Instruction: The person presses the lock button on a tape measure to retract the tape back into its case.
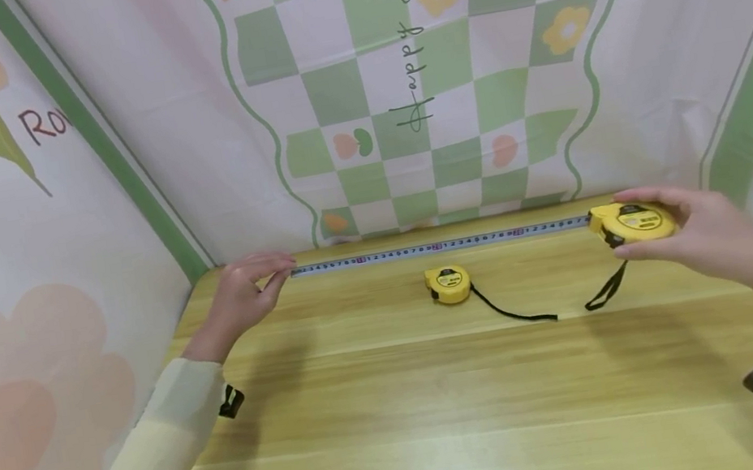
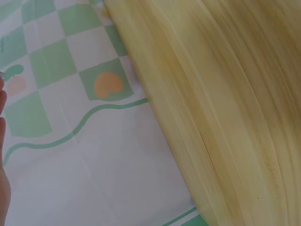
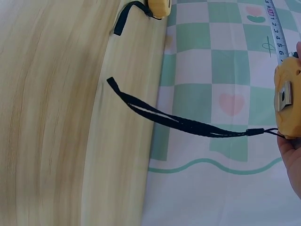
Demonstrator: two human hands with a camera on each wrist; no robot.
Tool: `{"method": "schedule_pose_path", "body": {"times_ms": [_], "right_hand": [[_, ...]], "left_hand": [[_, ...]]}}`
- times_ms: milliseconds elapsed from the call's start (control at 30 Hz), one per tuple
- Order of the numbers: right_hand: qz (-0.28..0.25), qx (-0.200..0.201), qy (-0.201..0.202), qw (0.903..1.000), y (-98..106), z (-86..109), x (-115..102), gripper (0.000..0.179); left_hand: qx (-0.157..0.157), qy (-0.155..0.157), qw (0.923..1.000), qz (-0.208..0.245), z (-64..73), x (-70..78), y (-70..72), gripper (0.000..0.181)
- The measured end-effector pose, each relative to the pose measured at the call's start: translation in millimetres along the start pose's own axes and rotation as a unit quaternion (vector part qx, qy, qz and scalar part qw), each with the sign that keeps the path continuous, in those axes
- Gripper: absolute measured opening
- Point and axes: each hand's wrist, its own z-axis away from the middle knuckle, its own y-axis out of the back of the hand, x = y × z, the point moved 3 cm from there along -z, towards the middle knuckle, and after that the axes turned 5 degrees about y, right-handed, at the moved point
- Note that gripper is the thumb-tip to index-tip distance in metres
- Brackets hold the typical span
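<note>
My right hand (image 1: 703, 224) grips a yellow tape measure (image 1: 640, 220) at the back right of the table, thumb below and fingers over its far side. Its printed blade (image 1: 474, 241) runs out straight to the left along the table's back edge. At the blade's far end my left hand (image 1: 248, 288) pinches the tip between thumb and fingers. The held case shows a metal belt clip (image 3: 285, 96) in the right wrist view, and a black wrist strap (image 3: 188, 125) dangles from it. Only a sliver of the left hand's fingers (image 2: 2, 103) enters the left wrist view.
A second yellow tape measure (image 1: 449, 284) lies on the wooden table (image 1: 445, 388) in front of the blade, its black strap (image 1: 518, 317) trailing right. A patterned cloth backdrop (image 1: 392, 101) rises behind the table, with a flowered side panel (image 1: 20, 365) on the left.
</note>
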Motion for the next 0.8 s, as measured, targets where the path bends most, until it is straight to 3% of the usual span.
{"method": "schedule_pose_path", "body": {"times_ms": [533, 800], "right_hand": [[-0.022, -0.001, 0.008, 0.9997, -5.9, -3.4, -5.9, 0.071], [-0.03, 0.001, 0.011, 0.9995, -7.4, -4.4, -7.1, 0.07]], "left_hand": [[0.009, -0.028, 0.9995, -0.007, -7.1, 10.6, -6.4, 0.015], [0.027, -0.066, 0.9973, -0.014, -8.7, 13.7, -12.5, 0.016]]}}
